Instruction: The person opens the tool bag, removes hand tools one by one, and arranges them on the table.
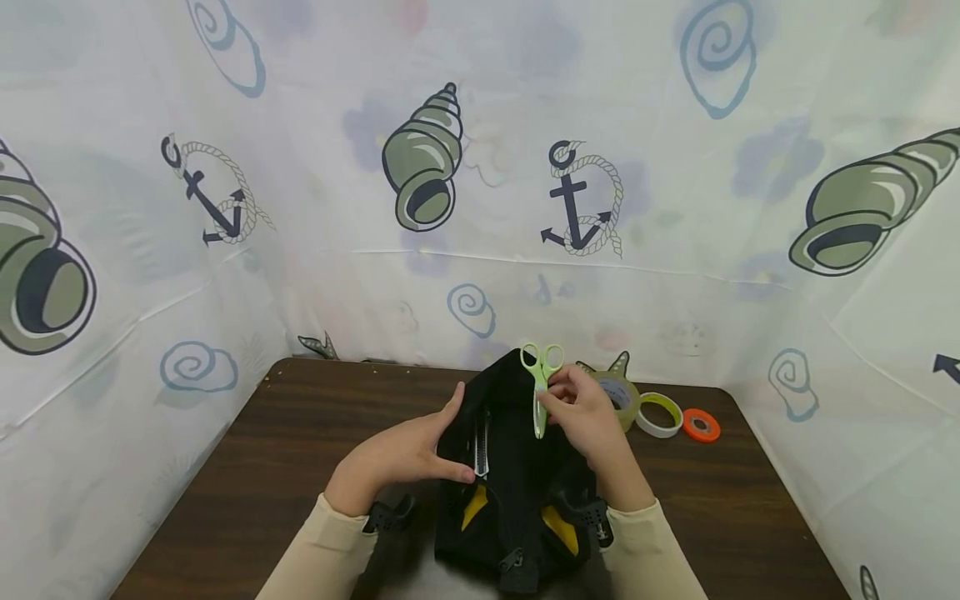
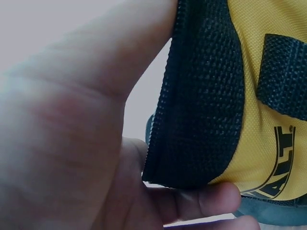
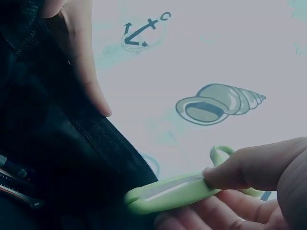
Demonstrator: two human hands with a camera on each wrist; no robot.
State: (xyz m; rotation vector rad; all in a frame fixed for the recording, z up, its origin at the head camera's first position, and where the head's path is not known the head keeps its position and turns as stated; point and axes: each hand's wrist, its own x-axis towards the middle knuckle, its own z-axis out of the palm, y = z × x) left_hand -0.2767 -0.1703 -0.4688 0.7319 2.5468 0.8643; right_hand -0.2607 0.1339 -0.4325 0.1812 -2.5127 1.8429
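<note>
A black and yellow tool bag [image 1: 517, 475] stands on the brown table [image 1: 262, 467] in front of me. My left hand [image 1: 405, 454] grips the bag's left edge, thumb and fingers pinching the black zippered rim [image 2: 192, 120]. My right hand [image 1: 585, 412] pinches a pair of light green scissors [image 1: 540, 387], blades down at the bag's open top, handles up. In the right wrist view the green scissors [image 3: 172, 194] lie between thumb and fingers of that hand beside the bag's dark opening [image 3: 53, 158]. A metal tool [image 1: 481, 450] shows inside the bag.
Right of the bag lie a roll of clear tape [image 1: 621, 396], a white and yellow-green tape roll [image 1: 660, 414] and a small orange roll [image 1: 701, 425]. A printed sheet with shells and anchors [image 1: 480, 167] walls the table on three sides.
</note>
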